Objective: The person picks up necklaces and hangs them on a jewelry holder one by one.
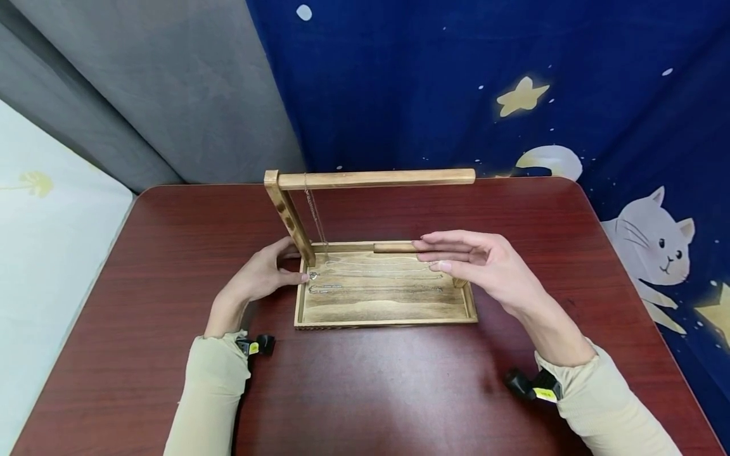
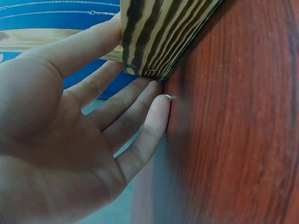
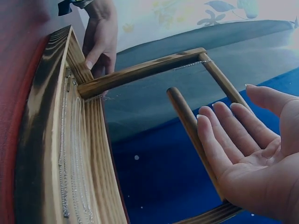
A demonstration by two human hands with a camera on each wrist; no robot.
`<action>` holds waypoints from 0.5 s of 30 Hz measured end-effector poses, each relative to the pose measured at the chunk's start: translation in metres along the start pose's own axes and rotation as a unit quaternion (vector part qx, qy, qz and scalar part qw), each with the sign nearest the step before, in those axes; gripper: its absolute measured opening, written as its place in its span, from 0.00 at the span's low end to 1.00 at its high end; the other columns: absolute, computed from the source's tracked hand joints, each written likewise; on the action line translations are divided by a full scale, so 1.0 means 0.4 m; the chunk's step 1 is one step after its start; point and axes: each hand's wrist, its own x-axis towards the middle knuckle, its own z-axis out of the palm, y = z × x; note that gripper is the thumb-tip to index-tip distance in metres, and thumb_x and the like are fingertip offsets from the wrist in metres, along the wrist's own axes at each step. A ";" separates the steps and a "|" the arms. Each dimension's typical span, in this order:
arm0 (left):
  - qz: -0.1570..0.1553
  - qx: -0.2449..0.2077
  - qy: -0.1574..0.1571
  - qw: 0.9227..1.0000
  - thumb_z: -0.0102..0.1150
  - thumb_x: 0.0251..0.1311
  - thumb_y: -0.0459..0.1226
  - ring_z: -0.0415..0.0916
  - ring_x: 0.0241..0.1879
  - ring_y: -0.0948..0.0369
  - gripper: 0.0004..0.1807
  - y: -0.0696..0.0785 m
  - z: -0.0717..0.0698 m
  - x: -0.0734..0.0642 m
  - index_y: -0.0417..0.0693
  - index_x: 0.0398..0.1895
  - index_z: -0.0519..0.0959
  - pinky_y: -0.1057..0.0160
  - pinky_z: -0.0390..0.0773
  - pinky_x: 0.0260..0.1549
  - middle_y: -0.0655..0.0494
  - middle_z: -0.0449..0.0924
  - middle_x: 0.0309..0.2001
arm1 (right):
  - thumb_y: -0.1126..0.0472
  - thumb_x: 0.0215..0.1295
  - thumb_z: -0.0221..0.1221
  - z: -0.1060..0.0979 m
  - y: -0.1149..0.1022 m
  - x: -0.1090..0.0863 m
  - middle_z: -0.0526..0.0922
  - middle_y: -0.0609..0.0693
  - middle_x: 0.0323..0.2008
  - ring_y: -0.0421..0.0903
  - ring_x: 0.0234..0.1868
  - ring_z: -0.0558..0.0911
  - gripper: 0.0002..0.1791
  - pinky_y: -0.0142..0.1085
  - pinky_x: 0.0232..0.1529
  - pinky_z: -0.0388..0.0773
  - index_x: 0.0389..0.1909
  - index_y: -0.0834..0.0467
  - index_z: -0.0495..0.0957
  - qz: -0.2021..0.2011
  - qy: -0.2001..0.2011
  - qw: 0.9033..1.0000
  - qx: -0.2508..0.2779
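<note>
A wooden necklace stand stands upright, with an upper bar (image 1: 376, 179), a shorter lower bar (image 1: 395, 247) and a shallow tray (image 1: 388, 313) as base. My left hand (image 1: 259, 273) grips the tray's back left corner, thumb at the rim and fingers behind the post (image 1: 293, 221). My right hand (image 1: 479, 259) is held open at the stand's right side, straight fingers alongside the lower bar and overlapping its end in the head view. One fine chain necklace (image 1: 315, 212) hangs over the upper bar near its left end. Several necklaces (image 3: 64, 163) lie stretched lengthwise inside the tray.
The stand sits on a dark red wooden table (image 1: 376, 386). Behind the table's far edge hang a grey curtain (image 1: 188, 82) and a blue curtain (image 1: 399, 82) with stars and a cat. A white patterned cloth (image 1: 51, 253) borders the left side.
</note>
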 end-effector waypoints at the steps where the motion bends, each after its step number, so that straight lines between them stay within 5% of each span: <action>1: -0.002 0.001 0.000 1.000 0.72 0.57 0.34 0.78 0.55 0.51 0.36 -0.001 0.000 -0.001 0.45 0.69 0.67 0.51 0.77 0.51 0.43 0.76 0.61 | 0.74 0.66 0.60 0.000 0.001 -0.001 0.81 0.60 0.57 0.55 0.56 0.82 0.23 0.42 0.54 0.78 0.62 0.68 0.74 0.002 0.000 1.000 -0.006; 11: 0.002 -0.018 0.002 1.000 0.72 0.56 0.33 0.80 0.53 0.50 0.36 -0.004 -0.002 -0.005 0.44 0.68 0.67 0.57 0.79 0.47 0.41 0.75 0.61 | 0.72 0.66 0.61 -0.004 0.025 -0.009 0.79 0.68 0.55 0.56 0.55 0.82 0.21 0.44 0.55 0.77 0.60 0.67 0.76 0.001 -0.017 1.000 -0.026; 15: 0.005 -0.028 -0.002 1.000 0.71 0.56 0.31 0.82 0.50 0.49 0.36 -0.005 0.000 0.000 0.43 0.68 0.67 0.58 0.80 0.47 0.40 0.75 0.61 | 0.71 0.66 0.61 -0.001 0.043 -0.017 0.82 0.64 0.54 0.56 0.55 0.82 0.21 0.43 0.55 0.77 0.60 0.66 0.76 0.009 -0.016 0.999 -0.032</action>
